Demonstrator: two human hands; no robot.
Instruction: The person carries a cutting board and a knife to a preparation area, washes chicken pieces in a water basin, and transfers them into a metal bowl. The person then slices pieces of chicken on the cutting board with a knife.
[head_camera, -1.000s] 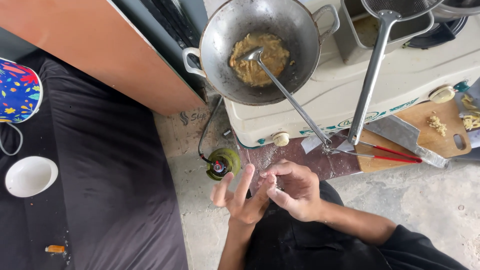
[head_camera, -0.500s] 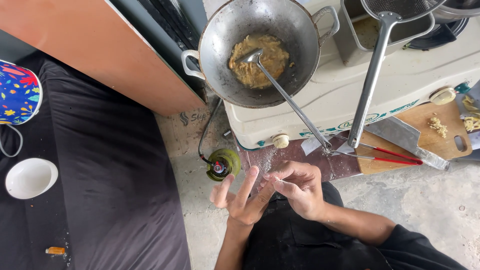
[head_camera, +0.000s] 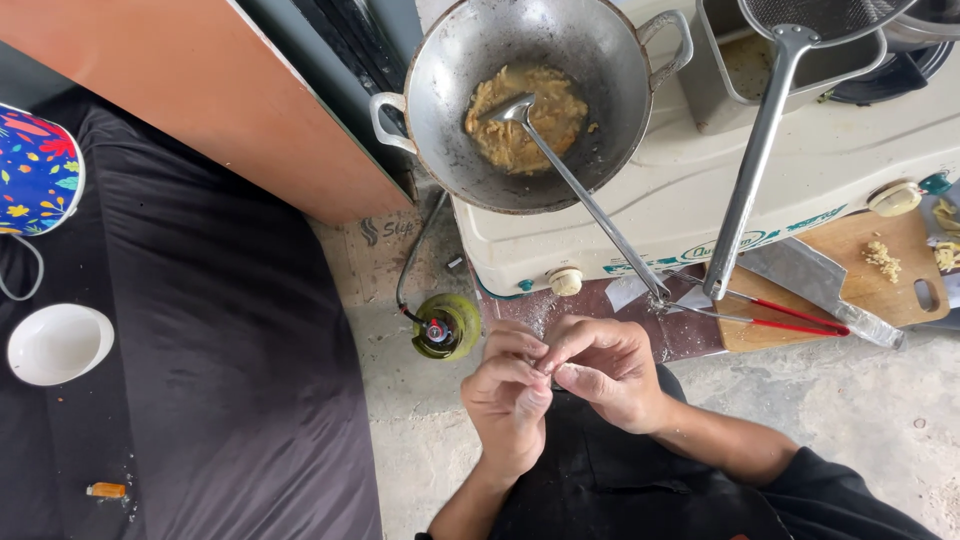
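Low in the centre, we have our left hand (head_camera: 508, 405) and right hand (head_camera: 605, 368) pressed together, fingertips pinching; whether anything sits between them we cannot tell. We seem to be rubbing residue off, so the next move needs them parted. Just above, a green gas canister (head_camera: 446, 325). Further up, the wok (head_camera: 530, 95) holds yellowish food and a ladle (head_camera: 575, 190).

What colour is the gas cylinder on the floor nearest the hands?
Green, with a red-and-black valve on top; the gas cylinder shows in the head view, just beyond the left hand.
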